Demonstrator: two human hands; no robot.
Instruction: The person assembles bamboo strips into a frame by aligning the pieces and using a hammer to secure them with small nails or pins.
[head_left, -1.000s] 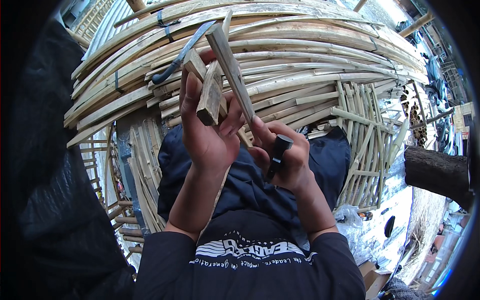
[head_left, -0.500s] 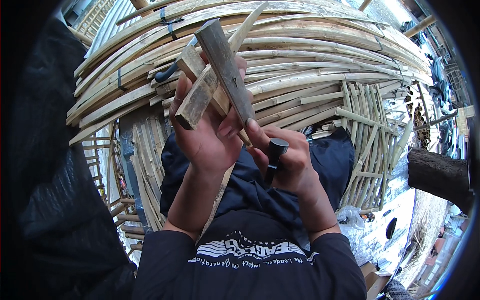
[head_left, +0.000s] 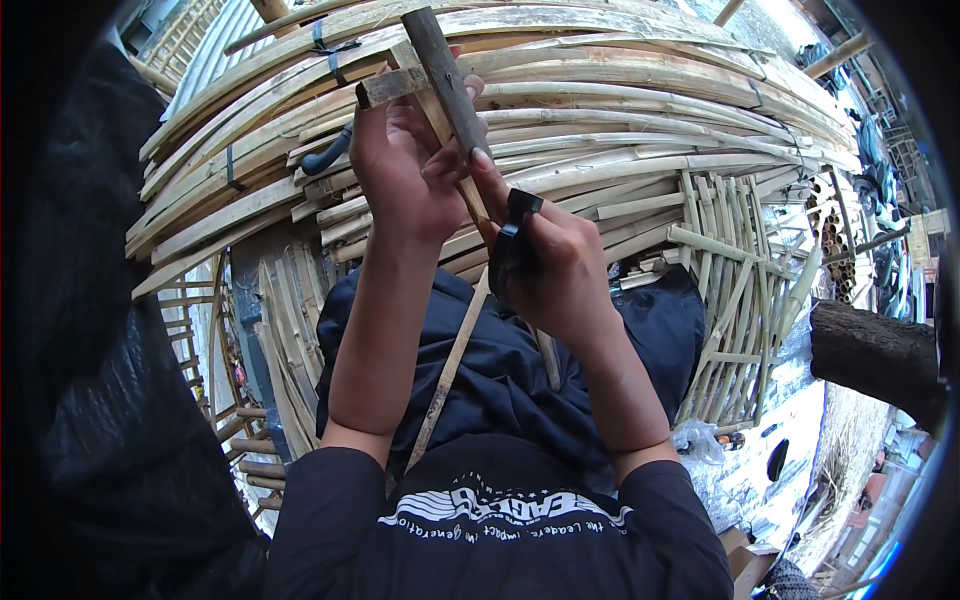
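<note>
My left hand is raised, palm toward me, with its fingers curled around a joined wooden piece. That piece has a long grey-brown slat, a short block set crosswise and a paler strip running down between my hands. My right hand is closed around a hammer with a black metal head, while its index fingertip touches the slat's lower end. The strip's lower tip reaches my right hand's fingers. Beneath, a narrow bamboo strip lies across my dark trousers.
Beyond my hands lies a wide stack of split bamboo lengths, tied with black bands. A dark blue curved handle rests on it. Bamboo lattice stands at right, near a dark log. Black sheeting hangs at left.
Both hands have moved up and away from me with the wooden piece. The hammer head has turned and risen, and the bamboo strip on my lap shows more fully.
</note>
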